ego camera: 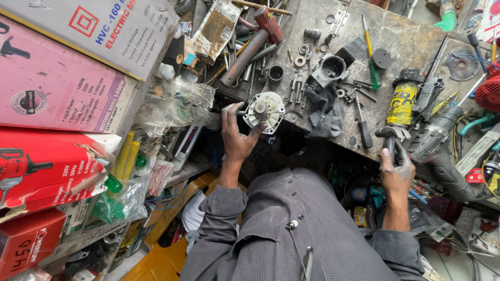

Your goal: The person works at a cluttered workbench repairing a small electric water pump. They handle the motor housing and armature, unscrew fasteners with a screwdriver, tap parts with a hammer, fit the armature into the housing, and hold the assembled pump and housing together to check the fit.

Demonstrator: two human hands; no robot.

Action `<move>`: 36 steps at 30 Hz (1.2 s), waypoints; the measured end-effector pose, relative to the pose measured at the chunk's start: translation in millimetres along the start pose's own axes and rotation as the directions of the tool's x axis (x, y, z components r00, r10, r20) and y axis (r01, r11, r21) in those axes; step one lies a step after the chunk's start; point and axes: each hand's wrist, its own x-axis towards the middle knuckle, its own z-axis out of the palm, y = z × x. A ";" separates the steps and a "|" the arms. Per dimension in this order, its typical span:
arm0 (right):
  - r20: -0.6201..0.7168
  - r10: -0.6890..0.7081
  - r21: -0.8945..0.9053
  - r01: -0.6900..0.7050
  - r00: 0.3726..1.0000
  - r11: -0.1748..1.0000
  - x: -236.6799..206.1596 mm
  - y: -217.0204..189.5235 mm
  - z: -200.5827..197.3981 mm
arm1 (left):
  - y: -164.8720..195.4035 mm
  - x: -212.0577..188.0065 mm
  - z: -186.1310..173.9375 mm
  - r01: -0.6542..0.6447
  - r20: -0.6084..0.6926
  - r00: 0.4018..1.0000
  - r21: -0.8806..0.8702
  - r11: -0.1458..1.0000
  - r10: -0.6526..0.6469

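Left hand [237, 136] raised from a bent, grey-sleeved forearm, palm toward the camera, fingers [229, 112] spread upward and curled in a light grasp. Right hand [396, 169] extended forward, grimy fingers closed in a fist-like grip, wrist straight.

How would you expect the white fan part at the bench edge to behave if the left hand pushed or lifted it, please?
The fan part looks rigid: moulded white blades around a metal hub. It probably feels heavy for its size. Lying at the bench edge, a push from the left hand could tip it off. The thin blades may chip.
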 end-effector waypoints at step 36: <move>0.003 -0.177 -0.164 0.175 0.984 0.971 23.0 -25.4 29.2 | 3.9 31.4 14.0 -0.002 0.220 0.975 0.149 0.989 -0.031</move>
